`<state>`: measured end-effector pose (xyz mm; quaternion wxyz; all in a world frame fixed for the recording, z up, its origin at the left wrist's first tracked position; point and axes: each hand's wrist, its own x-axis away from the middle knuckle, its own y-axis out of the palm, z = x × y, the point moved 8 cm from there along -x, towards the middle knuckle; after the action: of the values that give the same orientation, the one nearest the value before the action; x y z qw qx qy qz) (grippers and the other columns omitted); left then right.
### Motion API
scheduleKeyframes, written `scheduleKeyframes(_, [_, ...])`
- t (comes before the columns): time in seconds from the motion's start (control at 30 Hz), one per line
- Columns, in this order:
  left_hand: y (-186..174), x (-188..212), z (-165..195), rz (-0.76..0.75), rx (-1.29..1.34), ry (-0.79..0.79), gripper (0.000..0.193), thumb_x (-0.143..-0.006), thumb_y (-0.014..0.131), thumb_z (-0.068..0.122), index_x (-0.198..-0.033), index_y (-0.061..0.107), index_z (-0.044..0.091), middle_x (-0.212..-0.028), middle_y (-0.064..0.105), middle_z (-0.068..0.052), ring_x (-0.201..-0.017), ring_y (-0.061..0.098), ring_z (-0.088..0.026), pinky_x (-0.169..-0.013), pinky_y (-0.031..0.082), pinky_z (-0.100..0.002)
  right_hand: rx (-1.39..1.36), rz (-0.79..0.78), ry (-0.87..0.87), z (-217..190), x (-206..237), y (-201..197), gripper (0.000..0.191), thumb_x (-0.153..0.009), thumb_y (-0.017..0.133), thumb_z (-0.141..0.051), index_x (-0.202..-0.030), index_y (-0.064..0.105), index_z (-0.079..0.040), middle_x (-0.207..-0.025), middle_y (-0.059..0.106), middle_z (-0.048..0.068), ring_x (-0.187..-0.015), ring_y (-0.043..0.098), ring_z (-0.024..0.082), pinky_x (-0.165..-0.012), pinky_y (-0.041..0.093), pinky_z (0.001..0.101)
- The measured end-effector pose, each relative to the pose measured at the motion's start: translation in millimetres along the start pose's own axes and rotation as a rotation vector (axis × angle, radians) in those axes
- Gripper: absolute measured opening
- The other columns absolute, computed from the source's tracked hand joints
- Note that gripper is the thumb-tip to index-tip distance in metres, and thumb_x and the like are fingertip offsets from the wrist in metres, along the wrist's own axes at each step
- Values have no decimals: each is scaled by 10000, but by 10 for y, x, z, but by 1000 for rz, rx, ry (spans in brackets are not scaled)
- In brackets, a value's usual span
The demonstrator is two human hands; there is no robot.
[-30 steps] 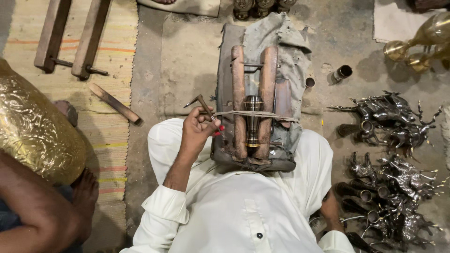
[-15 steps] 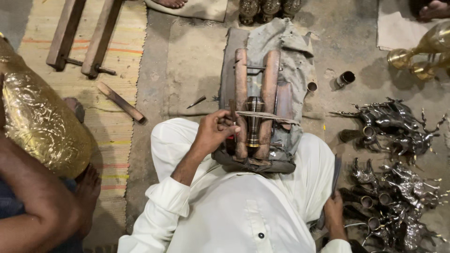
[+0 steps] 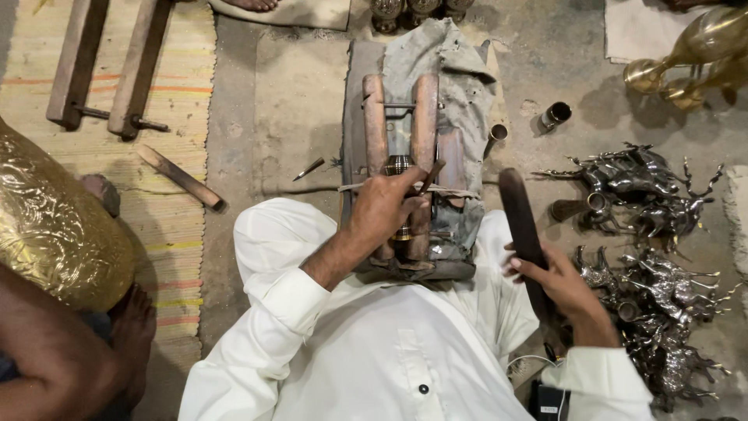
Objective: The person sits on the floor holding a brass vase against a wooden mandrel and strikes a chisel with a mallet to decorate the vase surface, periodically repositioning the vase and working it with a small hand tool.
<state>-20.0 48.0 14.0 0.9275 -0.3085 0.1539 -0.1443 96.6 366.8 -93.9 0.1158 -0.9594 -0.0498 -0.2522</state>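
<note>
My left hand (image 3: 383, 209) rests on a wooden clamp of two upright bars (image 3: 375, 117) and pinches a thin dark chisel (image 3: 431, 176). The chisel's tip is beside a small ribbed metal cylinder (image 3: 398, 164) held between the bars. A cord runs across the bars under my fingers. My right hand (image 3: 559, 287) grips the lower end of a dark wooden beater stick (image 3: 519, 214), raised to the right of the clamp. A grey cloth (image 3: 456, 74) drapes over the clamp's far end. My white-clothed legs sit on either side of it.
Silver animal figurines (image 3: 643, 183) are heaped at the right, with brass vases (image 3: 701, 43) beyond. Two small metal cups (image 3: 555, 115) and a spare chisel (image 3: 309, 168) lie on the floor. At left are a golden embossed vessel (image 3: 54, 226), another person's foot (image 3: 132, 331) and a second wooden clamp (image 3: 101, 70).
My left hand has moved right from the clamp's left edge onto the bars with the chisel. My right hand has come up into view holding the dark stick.
</note>
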Motion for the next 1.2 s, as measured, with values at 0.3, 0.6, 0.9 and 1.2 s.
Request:
scheduleKeyframes(0.3, [76,-3,59,-11,-91,62,358,-874,768,171,-1175,609,60,-821,737,-166,-747,729,-377,-632,562,-492,412,138,-415,-1031,-388,61,467,-888,823,-246,-1259,638,-31,-966,701,112,-808,658,168,-662,536,322])
scheduleKeyframes(0.6, [210,-62,25,-74,-194,41,328,-880,783,210,-1154,653,85,-716,716,-175,-690,726,-368,-639,567,-502,1101,231,-506,-2045,-169,32,546,-785,787,-114,-1310,650,-177,-938,744,152,-862,723,368,-766,552,478])
scheduleKeyframes(0.9, [236,-95,-4,-126,-240,-19,352,-870,794,204,-1150,634,63,-710,711,-184,-709,727,-378,-661,567,-510,1080,202,-377,-1885,-265,-49,417,-808,782,-153,-1198,637,-121,-864,726,167,-802,718,382,-731,541,487])
scheduleKeyframes(1.2, [186,-58,7,-111,-164,-51,361,-855,798,181,-1149,623,64,-731,718,-194,-740,714,-410,-666,550,-532,1007,243,-392,-1837,-355,-155,417,-816,778,-174,-1209,656,-105,-916,722,187,-859,706,398,-746,539,491])
